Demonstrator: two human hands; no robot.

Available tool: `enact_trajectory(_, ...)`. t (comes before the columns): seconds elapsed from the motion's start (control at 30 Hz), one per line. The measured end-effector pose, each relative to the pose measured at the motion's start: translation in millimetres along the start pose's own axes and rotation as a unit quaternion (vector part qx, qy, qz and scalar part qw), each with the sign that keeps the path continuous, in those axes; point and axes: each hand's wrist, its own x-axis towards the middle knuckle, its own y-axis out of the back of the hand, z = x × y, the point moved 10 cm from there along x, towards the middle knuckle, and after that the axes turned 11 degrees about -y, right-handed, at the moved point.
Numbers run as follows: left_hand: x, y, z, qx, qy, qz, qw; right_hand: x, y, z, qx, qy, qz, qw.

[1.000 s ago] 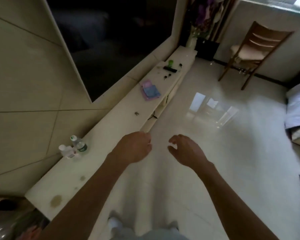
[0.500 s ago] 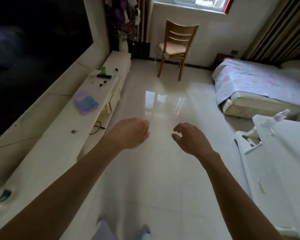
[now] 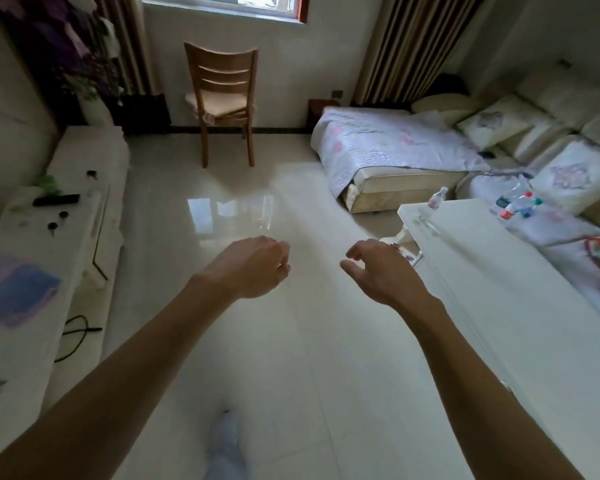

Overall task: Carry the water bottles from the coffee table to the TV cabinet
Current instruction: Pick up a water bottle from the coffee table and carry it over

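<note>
A clear water bottle (image 3: 438, 197) stands at the far corner of the white coffee table (image 3: 520, 292) on the right. Several more bottles (image 3: 516, 202) with red and green caps lie just beyond the table's far end, by the sofa. The long white TV cabinet (image 3: 32, 271) runs along the left wall. My left hand (image 3: 253, 266) and my right hand (image 3: 378, 271) hang out in front over the floor, fingers loosely curled, holding nothing. My right hand is close to the table's near-left edge.
A wooden chair (image 3: 222, 98) stands under the window ahead. A low bed with a floral cover (image 3: 395, 150) and a cushioned sofa (image 3: 568, 161) fill the right side. On the cabinet lie a blue-purple cloth (image 3: 18, 292), a remote (image 3: 56, 199) and small items; a black cable (image 3: 80, 330) trails beside it.
My view has swung right, away from the cabinet end where two bottles stood, toward the coffee table and sofa. Both hands stay empty in front of me.
</note>
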Motion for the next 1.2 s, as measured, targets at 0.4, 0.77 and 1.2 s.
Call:
enact_trajectory(0.4, 148, 39, -53, 0.015, -0.141, -0.033, 0.989, 102, 22, 14, 0.036, -0.129, 0.027, 0.991)
enact_trajectory(0.77, 273, 20, -48, 0.017, -0.189, -0.081, 0.979, 185, 32, 94, 0.055, -0.205, 0.037, 0.977)
enact_trajectory(1.2, 478, 5, -17, 0.013, -0.162, -0.084, 0.983, 368, 49, 217, 0.093, -0.179, 0.008, 0.979)
